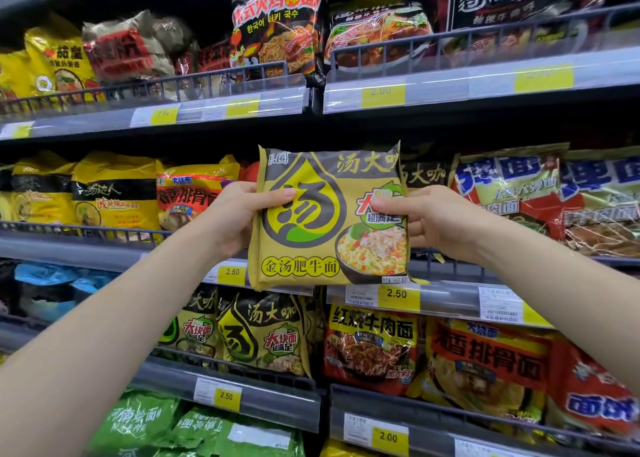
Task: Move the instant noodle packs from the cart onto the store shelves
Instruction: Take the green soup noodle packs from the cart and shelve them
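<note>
I hold a yellow-and-grey instant noodle multipack (329, 224) upright in front of the middle shelf (450, 294). My left hand (239, 217) grips its left edge, thumb on the front. My right hand (422, 221) grips its right edge the same way. Behind the pack a dark gap opens on the middle shelf, with a matching pack (424, 176) just to the right of it. More packs of the same design (263, 335) stand on the shelf below. The cart is out of view.
Four shelf levels are packed with noodle bags: yellow packs (114, 193) at middle left, blue-and-red packs (512, 193) at middle right, a black spicy pack (277, 31) above, green packs (194, 429) at the bottom. Wire rails (138, 89) and price strips (398, 294) front each shelf.
</note>
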`<state>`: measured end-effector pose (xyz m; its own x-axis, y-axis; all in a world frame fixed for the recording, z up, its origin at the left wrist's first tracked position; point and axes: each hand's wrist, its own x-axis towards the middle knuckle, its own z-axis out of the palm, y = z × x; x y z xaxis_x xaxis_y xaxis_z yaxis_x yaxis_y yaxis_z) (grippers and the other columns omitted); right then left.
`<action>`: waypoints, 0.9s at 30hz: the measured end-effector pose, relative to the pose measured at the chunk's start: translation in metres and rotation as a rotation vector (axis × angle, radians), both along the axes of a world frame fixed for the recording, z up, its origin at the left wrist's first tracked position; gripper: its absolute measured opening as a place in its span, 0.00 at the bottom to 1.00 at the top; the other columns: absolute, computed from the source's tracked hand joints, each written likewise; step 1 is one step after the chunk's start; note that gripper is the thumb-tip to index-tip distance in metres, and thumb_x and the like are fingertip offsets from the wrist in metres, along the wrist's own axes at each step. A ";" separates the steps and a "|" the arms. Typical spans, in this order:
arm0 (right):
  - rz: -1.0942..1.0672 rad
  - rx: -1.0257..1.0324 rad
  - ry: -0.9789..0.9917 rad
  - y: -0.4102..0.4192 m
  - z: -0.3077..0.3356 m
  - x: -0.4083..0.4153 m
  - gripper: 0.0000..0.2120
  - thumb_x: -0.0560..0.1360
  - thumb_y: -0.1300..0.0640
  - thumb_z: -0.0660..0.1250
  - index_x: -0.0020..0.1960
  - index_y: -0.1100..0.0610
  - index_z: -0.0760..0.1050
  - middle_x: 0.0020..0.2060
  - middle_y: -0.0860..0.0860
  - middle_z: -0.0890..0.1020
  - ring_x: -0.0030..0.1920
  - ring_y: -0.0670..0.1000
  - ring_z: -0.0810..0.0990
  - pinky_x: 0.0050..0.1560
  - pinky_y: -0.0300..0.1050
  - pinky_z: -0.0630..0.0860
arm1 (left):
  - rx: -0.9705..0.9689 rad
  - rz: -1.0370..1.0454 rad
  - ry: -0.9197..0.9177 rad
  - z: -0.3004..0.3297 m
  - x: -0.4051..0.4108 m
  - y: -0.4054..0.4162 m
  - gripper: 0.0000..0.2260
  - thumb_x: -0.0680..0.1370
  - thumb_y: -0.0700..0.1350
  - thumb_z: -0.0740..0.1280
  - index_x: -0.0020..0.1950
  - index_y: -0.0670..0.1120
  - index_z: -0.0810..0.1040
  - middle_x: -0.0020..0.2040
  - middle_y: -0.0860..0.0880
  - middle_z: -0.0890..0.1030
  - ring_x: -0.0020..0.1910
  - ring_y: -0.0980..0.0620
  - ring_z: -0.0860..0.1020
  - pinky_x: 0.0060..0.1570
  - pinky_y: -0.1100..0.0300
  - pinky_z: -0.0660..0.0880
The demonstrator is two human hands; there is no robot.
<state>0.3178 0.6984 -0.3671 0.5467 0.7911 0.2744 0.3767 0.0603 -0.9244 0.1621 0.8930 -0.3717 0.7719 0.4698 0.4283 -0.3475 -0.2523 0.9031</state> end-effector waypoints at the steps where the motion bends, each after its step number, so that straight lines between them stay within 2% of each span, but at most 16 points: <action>1: -0.012 0.013 0.028 -0.001 0.000 0.001 0.14 0.69 0.54 0.72 0.51 0.61 0.78 0.42 0.54 0.87 0.43 0.52 0.86 0.45 0.45 0.80 | -0.001 0.008 0.003 0.001 0.002 -0.002 0.12 0.66 0.44 0.71 0.46 0.41 0.80 0.39 0.44 0.85 0.36 0.47 0.84 0.36 0.54 0.81; 4: -0.051 0.039 0.081 -0.003 0.002 0.005 0.12 0.69 0.56 0.72 0.49 0.60 0.79 0.39 0.54 0.87 0.38 0.51 0.86 0.40 0.43 0.80 | 0.039 0.060 0.009 0.001 0.009 -0.007 0.07 0.74 0.45 0.68 0.45 0.41 0.80 0.38 0.45 0.85 0.36 0.48 0.83 0.38 0.53 0.82; 7: -0.101 0.069 0.113 -0.008 0.006 0.012 0.13 0.67 0.57 0.73 0.49 0.60 0.79 0.38 0.54 0.86 0.37 0.51 0.85 0.41 0.45 0.80 | 0.091 0.081 0.012 -0.001 0.017 -0.007 0.14 0.80 0.52 0.60 0.49 0.44 0.81 0.45 0.45 0.85 0.44 0.46 0.83 0.47 0.50 0.80; 9: -0.133 0.105 0.134 -0.013 0.010 0.019 0.11 0.69 0.58 0.72 0.50 0.60 0.79 0.37 0.54 0.86 0.37 0.51 0.85 0.43 0.45 0.82 | 0.153 0.099 0.028 -0.006 0.019 -0.005 0.18 0.82 0.52 0.53 0.52 0.45 0.80 0.49 0.46 0.84 0.48 0.49 0.82 0.54 0.52 0.77; 11: -0.173 0.146 0.147 -0.020 0.015 0.027 0.08 0.71 0.58 0.71 0.48 0.59 0.79 0.33 0.52 0.86 0.33 0.49 0.84 0.37 0.41 0.81 | 0.403 0.145 0.070 -0.016 0.016 -0.004 0.19 0.83 0.50 0.50 0.56 0.46 0.79 0.53 0.49 0.83 0.53 0.54 0.80 0.60 0.57 0.73; 13: -0.226 0.174 0.155 -0.025 0.019 0.034 0.07 0.72 0.58 0.70 0.48 0.58 0.78 0.29 0.49 0.84 0.29 0.46 0.83 0.30 0.37 0.77 | 0.735 0.219 0.157 -0.030 0.014 -0.001 0.19 0.83 0.49 0.50 0.65 0.46 0.76 0.62 0.50 0.78 0.62 0.57 0.75 0.64 0.63 0.66; 15: -0.276 0.186 0.157 -0.028 0.021 0.040 0.08 0.72 0.58 0.70 0.49 0.59 0.77 0.28 0.48 0.84 0.27 0.45 0.83 0.24 0.33 0.75 | 0.950 0.279 0.297 -0.044 0.013 0.002 0.18 0.83 0.47 0.49 0.72 0.46 0.67 0.70 0.51 0.70 0.69 0.59 0.65 0.63 0.75 0.55; 16: -0.302 0.202 0.146 -0.027 0.022 0.044 0.11 0.71 0.58 0.71 0.52 0.61 0.78 0.30 0.49 0.85 0.29 0.46 0.83 0.27 0.35 0.77 | 1.028 0.280 0.348 -0.050 0.014 0.004 0.19 0.84 0.46 0.49 0.74 0.46 0.62 0.73 0.51 0.66 0.70 0.61 0.60 0.61 0.80 0.47; 18: -0.364 0.223 0.127 -0.025 0.020 0.054 0.19 0.69 0.58 0.74 0.58 0.64 0.76 0.37 0.53 0.85 0.36 0.50 0.85 0.42 0.44 0.82 | 1.153 0.285 0.388 -0.056 0.013 0.002 0.20 0.83 0.45 0.49 0.76 0.45 0.56 0.76 0.51 0.58 0.68 0.66 0.51 0.57 0.84 0.36; 20: -0.417 0.227 0.113 -0.023 0.020 0.058 0.21 0.68 0.58 0.75 0.58 0.65 0.76 0.39 0.54 0.85 0.42 0.53 0.84 0.54 0.52 0.79 | 1.238 0.288 0.385 -0.057 0.013 0.001 0.21 0.83 0.45 0.49 0.77 0.45 0.53 0.77 0.52 0.55 0.67 0.67 0.47 0.57 0.84 0.33; 21: -0.431 0.230 0.106 -0.022 0.020 0.059 0.20 0.68 0.58 0.75 0.57 0.65 0.76 0.36 0.53 0.85 0.42 0.53 0.84 0.53 0.52 0.79 | 1.263 0.293 0.385 -0.057 0.013 0.003 0.21 0.83 0.46 0.48 0.77 0.46 0.53 0.77 0.52 0.55 0.67 0.67 0.46 0.57 0.83 0.33; 23: -0.433 0.233 0.107 -0.019 0.017 0.062 0.18 0.69 0.59 0.74 0.55 0.64 0.76 0.32 0.52 0.84 0.36 0.50 0.83 0.46 0.48 0.79 | 1.276 0.302 0.391 -0.056 0.012 0.003 0.21 0.83 0.46 0.48 0.77 0.46 0.53 0.77 0.52 0.55 0.66 0.67 0.46 0.55 0.84 0.33; 25: -0.428 0.222 0.126 -0.017 0.014 0.061 0.11 0.70 0.59 0.73 0.49 0.61 0.75 0.35 0.53 0.82 0.35 0.50 0.81 0.37 0.45 0.75 | 1.263 0.302 0.403 -0.055 0.011 0.001 0.21 0.83 0.46 0.49 0.77 0.46 0.54 0.77 0.52 0.55 0.66 0.67 0.46 0.53 0.86 0.33; 27: -0.424 0.202 0.141 -0.013 0.011 0.061 0.08 0.70 0.58 0.73 0.43 0.58 0.74 0.39 0.54 0.81 0.36 0.51 0.79 0.34 0.43 0.70 | 1.263 0.305 0.422 -0.054 0.011 0.000 0.21 0.83 0.46 0.49 0.77 0.46 0.54 0.77 0.52 0.56 0.65 0.67 0.46 0.52 0.86 0.33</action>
<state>0.3792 0.6850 -0.3562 0.8520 0.4292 0.2998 0.2792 0.1118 -0.9537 0.1726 0.8933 -0.4252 0.8869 0.1110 0.4484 0.1118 -0.9934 0.0249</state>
